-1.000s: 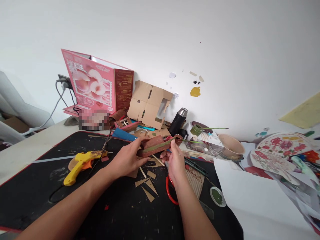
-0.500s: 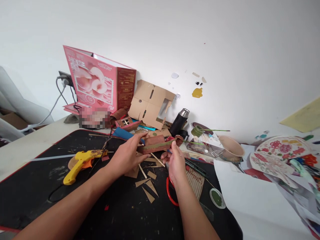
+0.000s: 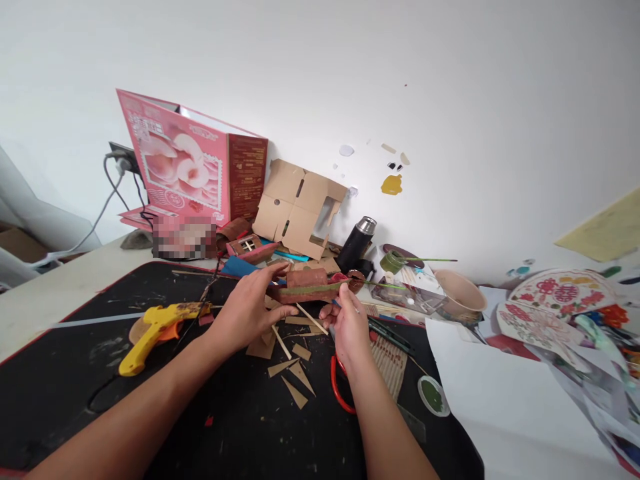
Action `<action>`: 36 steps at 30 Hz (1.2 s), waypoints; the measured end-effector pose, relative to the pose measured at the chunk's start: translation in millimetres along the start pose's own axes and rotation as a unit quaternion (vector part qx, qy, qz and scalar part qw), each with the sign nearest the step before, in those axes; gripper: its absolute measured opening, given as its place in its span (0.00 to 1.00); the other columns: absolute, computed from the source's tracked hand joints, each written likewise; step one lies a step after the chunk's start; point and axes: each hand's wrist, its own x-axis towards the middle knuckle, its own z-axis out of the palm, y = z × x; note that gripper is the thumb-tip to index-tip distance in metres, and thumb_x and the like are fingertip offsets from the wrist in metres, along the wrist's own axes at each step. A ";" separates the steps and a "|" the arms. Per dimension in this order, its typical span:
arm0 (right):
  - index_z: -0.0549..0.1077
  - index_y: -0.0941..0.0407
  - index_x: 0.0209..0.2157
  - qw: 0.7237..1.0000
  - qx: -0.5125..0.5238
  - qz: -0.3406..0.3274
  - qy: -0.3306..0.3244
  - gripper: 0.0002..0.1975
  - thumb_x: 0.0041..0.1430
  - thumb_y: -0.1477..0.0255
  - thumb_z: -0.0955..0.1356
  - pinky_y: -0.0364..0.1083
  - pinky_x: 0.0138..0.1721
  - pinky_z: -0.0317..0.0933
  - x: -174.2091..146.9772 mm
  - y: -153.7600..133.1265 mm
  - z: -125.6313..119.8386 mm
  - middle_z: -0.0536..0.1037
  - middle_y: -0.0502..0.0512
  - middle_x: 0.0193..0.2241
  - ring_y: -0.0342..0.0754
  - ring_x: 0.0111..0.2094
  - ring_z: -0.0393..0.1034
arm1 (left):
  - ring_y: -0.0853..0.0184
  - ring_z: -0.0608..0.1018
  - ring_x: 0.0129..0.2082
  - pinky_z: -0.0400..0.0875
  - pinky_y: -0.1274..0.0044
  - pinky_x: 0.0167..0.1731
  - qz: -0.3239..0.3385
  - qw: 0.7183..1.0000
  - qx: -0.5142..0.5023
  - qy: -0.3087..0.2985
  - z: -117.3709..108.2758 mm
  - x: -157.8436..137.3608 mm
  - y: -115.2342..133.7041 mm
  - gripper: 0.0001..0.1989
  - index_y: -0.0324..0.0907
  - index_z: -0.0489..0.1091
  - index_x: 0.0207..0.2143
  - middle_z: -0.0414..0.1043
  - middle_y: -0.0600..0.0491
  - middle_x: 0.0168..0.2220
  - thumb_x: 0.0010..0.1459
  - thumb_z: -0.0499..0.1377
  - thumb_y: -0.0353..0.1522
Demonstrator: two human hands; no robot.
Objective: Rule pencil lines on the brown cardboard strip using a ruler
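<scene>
A small brown cardboard model shaped like a boat point(image 3: 307, 293), with a green strip along its side and a rounded top piece, is held up above the mat. My left hand point(image 3: 250, 300) has its left end between thumb and fingers. The other end is pinched between the thumb and fingers of my right hand point(image 3: 347, 323). Beneath it lie thin wooden sticks point(image 3: 281, 342) and several cardboard scraps point(image 3: 295, 391). Red-handled scissors point(image 3: 340, 390) are beside my right wrist, partly hidden by it.
A yellow glue gun point(image 3: 150, 333) lies left on the black mat point(image 3: 240, 427). Behind are a pink box point(image 3: 185, 160), a cut cardboard sheet point(image 3: 285, 207) and a black thermos point(image 3: 356, 243). To the right are a lid of green paint point(image 3: 433, 396), a bowl point(image 3: 460, 293) and white paper point(image 3: 500, 387).
The model has turned slightly and sits more level, its left end a little further left. My left hand's thumb and fingers have shifted on it. The whole view has moved slightly.
</scene>
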 end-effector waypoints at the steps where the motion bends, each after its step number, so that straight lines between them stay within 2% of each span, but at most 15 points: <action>1: 0.75 0.53 0.35 1.000 0.001 0.000 -0.001 0.31 0.52 0.40 0.80 0.40 0.18 0.59 -0.3 -0.3 0.0 0.75 0.46 0.20 0.45 0.19 0.72 | 0.45 0.78 0.66 0.71 0.54 0.67 -0.004 1.000 -0.012 -0.005 -0.9 -0.1 1.1 0.39 0.48 0.66 0.69 0.76 0.42 0.66 0.60 0.73 0.46; 7: 0.76 0.54 0.36 1.000 0.001 -0.007 0.001 0.31 0.51 0.41 0.81 0.40 0.17 0.58 -1.1 -1.2 0.5 0.79 0.49 0.23 0.45 0.19 0.72 | 0.48 0.81 0.63 0.76 0.57 0.64 -0.041 0.995 -0.082 -0.028 -4.4 1.7 7.6 0.35 0.47 0.69 0.67 0.78 0.42 0.65 0.66 0.65 0.54; 11: 0.76 0.54 0.35 1.000 0.003 -0.001 -0.008 0.30 0.52 0.42 0.81 0.41 0.18 0.59 -0.8 -0.8 0.6 0.79 0.49 0.23 0.46 0.20 0.73 | 0.48 0.83 0.60 0.76 0.56 0.64 -0.069 0.992 -0.103 -0.025 -5.5 3.6 8.7 0.34 0.46 0.71 0.65 0.80 0.43 0.63 0.63 0.66 0.53; 16: 0.76 0.54 0.35 1.000 0.005 0.002 -0.013 0.30 0.51 0.42 0.81 0.40 0.18 0.58 -0.3 -1.0 0.4 0.77 0.47 0.21 0.46 0.20 0.74 | 0.47 0.81 0.63 0.72 0.55 0.67 -0.092 0.987 -0.131 -0.016 -8.0 5.7 10.3 0.36 0.48 0.72 0.65 0.79 0.45 0.64 0.59 0.70 0.52; 23: 0.76 0.53 0.35 1.000 -0.008 0.000 -0.023 0.31 0.50 0.43 0.82 0.39 0.17 0.59 -2.1 0.5 2.8 0.74 0.44 0.19 0.47 0.20 0.75 | 0.46 0.85 0.55 0.82 0.59 0.54 -0.158 0.965 -0.209 -0.035 -13.5 11.3 9.5 0.37 0.43 0.77 0.59 0.84 0.42 0.57 0.63 0.63 0.61; 28: 0.78 0.54 0.37 0.999 -0.025 -0.011 -0.041 0.30 0.53 0.42 0.81 0.39 0.17 0.59 -2.9 1.9 2.7 0.74 0.45 0.17 0.47 0.20 0.75 | 0.46 0.85 0.54 0.81 0.59 0.55 -0.186 0.951 -0.244 -0.041 -17.8 12.9 11.1 0.36 0.44 0.80 0.55 0.86 0.44 0.50 0.60 0.65 0.63; 31: 0.78 0.54 0.38 0.998 -0.027 -0.012 -0.046 0.30 0.53 0.42 0.81 0.39 0.16 0.58 -2.5 1.7 2.2 0.75 0.46 0.17 0.47 0.19 0.74 | 0.47 0.86 0.50 0.82 0.59 0.53 -0.196 0.945 -0.256 -0.046 -17.6 13.3 11.0 0.37 0.43 0.80 0.54 0.87 0.45 0.46 0.56 0.69 0.63; 36: 0.80 0.54 0.39 0.998 -0.024 -0.016 -0.047 0.30 0.53 0.43 0.81 0.39 0.16 0.59 -2.6 1.2 3.3 0.74 0.45 0.17 0.47 0.19 0.75 | 0.47 0.86 0.51 0.81 0.60 0.55 -0.205 0.937 -0.281 -0.045 -14.5 14.9 9.5 0.37 0.43 0.81 0.50 0.86 0.45 0.47 0.52 0.71 0.63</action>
